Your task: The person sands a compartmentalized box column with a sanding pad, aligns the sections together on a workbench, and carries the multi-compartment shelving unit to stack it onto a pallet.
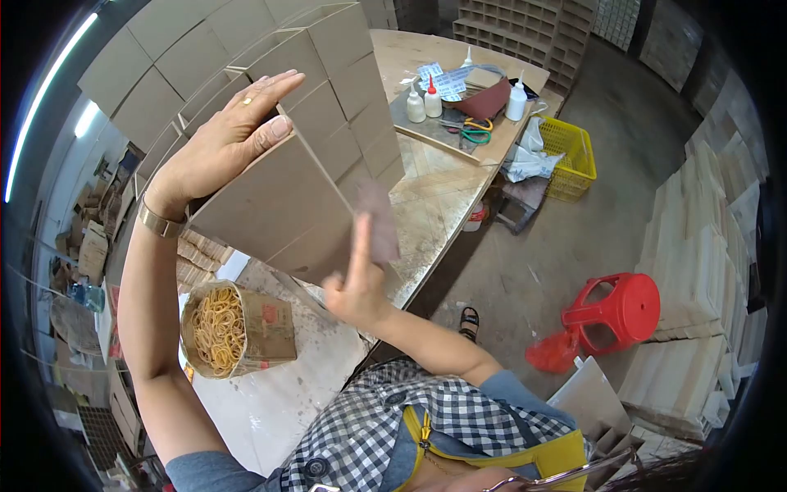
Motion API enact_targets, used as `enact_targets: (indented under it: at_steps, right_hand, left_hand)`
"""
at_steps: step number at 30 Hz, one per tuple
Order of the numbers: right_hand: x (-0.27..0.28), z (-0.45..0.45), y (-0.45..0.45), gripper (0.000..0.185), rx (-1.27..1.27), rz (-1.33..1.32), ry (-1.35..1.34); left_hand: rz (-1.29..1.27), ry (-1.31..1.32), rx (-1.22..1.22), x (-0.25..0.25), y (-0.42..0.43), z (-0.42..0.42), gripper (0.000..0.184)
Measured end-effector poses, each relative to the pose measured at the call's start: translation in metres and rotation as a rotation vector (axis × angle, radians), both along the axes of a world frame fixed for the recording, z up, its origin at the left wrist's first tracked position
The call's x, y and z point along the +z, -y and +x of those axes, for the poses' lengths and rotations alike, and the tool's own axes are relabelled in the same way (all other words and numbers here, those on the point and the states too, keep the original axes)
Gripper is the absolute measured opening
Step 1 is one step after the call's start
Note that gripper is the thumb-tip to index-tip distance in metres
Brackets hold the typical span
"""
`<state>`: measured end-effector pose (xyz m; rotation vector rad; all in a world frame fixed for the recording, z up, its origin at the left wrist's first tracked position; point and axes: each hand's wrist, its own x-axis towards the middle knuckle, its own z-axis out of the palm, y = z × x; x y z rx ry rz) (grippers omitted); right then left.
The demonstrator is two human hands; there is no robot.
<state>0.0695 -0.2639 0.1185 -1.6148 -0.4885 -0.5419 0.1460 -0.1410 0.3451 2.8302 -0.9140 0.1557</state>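
Note:
With its thumb on the near face and its fingers over the top edge, my left hand (234, 135) grips a brown wooden board box (279, 205), held tilted. A thin pale edge runs down the box's right side. My right hand (358, 287) is at that side, smeared by motion, its index finger stretched upward and the other fingers curled. Against that finger lies a blurred grey-brown sheet (382, 225), perhaps sandpaper, close to the box's edge. Whether the sheet touches the edge is too blurred to tell.
Stacked boxes (328, 49) rise behind. A paper bag of rubber bands (279, 328) stands on the table (434, 193). Glue bottles (432, 98) and scissors (475, 131) lie farther right. A yellow basket (574, 156) and a red stool (627, 307) are beyond the table edge.

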Motion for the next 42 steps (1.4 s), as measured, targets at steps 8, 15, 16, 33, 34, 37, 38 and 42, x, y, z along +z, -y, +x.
enact_targets:
  at_steps: [8,15,16,33,34,37,38,42]
  right_hand:
    - [-0.254,0.0,0.007,0.091,-0.082,-0.085,-0.539]
    - [-0.246,0.007,0.025,0.083,-0.012,-0.023,-0.431]
    - [-0.243,0.006,0.028,0.081,0.005,0.004,-0.402]
    - [-0.22,-0.009,0.089,0.061,-0.013,-0.106,-0.615]
    - [-0.212,-0.01,0.09,0.061,-0.022,-0.149,-0.634]
    - [-0.206,-0.009,0.093,0.06,-0.021,-0.25,-0.669]
    - [-0.205,-0.007,0.092,0.06,-0.014,-0.277,-0.675]
    - [-0.21,0.001,0.086,0.059,0.072,-0.193,-0.649]
  left_hand:
    - [0.058,0.047,0.002,0.0,-0.001,-0.004,0.051]
    - [0.085,0.064,0.047,-0.001,-0.004,-0.001,0.056]
    - [0.06,0.058,0.038,0.0,-0.004,0.0,0.057]
    - [-1.185,0.515,0.214,-0.079,-0.072,-0.097,0.035]
    - [-1.256,0.441,0.281,-0.114,-0.079,-0.098,0.035]
    - [-1.389,0.167,0.447,-0.218,-0.078,-0.101,0.038]
    - [-1.415,0.126,0.397,-0.246,-0.071,-0.102,0.044]
    - [-1.386,0.113,0.266,-0.263,-0.042,-0.111,0.064]
